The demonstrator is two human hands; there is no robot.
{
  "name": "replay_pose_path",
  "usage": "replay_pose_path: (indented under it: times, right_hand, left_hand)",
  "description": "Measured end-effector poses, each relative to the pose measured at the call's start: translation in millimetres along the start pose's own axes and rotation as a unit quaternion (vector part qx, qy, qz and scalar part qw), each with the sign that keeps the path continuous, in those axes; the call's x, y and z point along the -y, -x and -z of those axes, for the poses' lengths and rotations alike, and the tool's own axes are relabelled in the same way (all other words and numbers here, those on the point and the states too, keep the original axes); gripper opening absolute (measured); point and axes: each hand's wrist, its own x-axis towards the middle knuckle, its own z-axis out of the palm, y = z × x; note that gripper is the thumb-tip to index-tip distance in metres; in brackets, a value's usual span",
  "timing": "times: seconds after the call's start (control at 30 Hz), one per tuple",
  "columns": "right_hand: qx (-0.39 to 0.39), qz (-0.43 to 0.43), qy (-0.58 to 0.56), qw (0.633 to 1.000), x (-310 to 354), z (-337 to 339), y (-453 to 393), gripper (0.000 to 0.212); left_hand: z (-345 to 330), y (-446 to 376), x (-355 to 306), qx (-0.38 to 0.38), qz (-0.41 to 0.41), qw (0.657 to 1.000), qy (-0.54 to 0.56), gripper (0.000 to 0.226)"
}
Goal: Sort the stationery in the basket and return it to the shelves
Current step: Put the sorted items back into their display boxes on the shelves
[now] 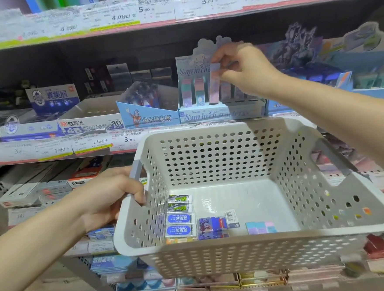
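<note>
My right hand pinches a pastel eraser stick in a narrow grip, its long axis upright, in the Sanrio display box on the shelf. My left hand grips the perforated basket by its handle.

The left hand reaches forward at waist level, fingers curled around a grey handle, thumb on top. The right hand is raised higher on an outstretched forearm, its fingertips pinching a slim upright pack.
</note>
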Motion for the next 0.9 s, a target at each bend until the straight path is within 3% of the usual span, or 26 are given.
replay_pose_path:
  times: [0.4,0.6,0.9]
  right_hand:
    - [0.017,0.019,0.020,0.999,-1,-1,0,0.022]
    - [0.012,0.021,0.024,0.999,-2,-3,7,0.021]
    - [0.066,0.032,0.069,0.995,-6,-4,25,0.061]
  left_hand:
    - [-1,-2,-1,0.015,0.002,1.000,0.002,0.046]
    - [0,-1,0,-0.012,0.011,1.000,-0.009,0.074]
    - [0,-4,1,-0.001,0.008,1.000,-0.001,0.066]
